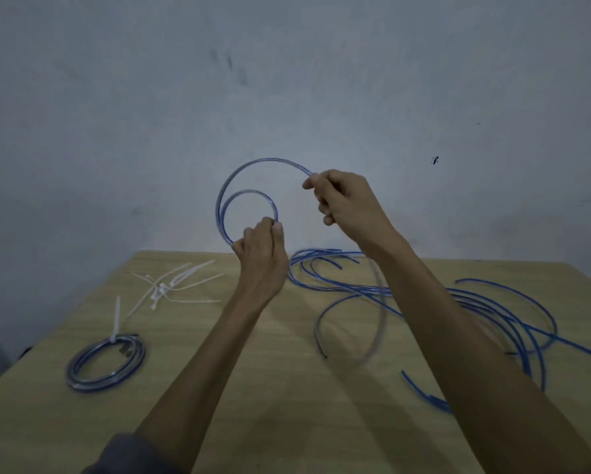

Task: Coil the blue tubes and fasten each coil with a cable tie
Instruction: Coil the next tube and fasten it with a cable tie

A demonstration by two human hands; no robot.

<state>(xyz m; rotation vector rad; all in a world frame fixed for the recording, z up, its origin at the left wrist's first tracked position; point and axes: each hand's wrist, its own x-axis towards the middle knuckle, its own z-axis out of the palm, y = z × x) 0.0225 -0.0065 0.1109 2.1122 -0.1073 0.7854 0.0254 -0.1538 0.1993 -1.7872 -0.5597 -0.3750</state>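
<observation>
In the head view both bare arms reach forward above a light wooden surface [287,388] that meets a grey-blue wall [287,80]. The left hand [261,254] is raised over the far edge, its fingers [270,227] pinched on a thin translucent blue plastic tube [218,203] where a small inner loop closes. From those fingers the tube curls up and left into a second, larger arc that runs over to the right hand [345,200], whose fingers [312,183] are clenched on it, higher and to the right of the left fingers. Below the right fingers the same tube appears to hang blurred toward the surface. Beneath and to the right of the right forearm lies a loose tangle of long blue tubes [492,302], spreading to the right edge, some ends curving toward the wall. Well to the left of the left fingers, and lower, lies a scattered bunch of white plastic cable ties [170,283]. Nearer the person, far below and left of those fingers, a finished round coil of blue tube [105,364] rests flat, bound by a white cable tie [116,319] whose tail stands upward. A grey sleeve [126,453] shows on the left arm at the bottom edge.
</observation>
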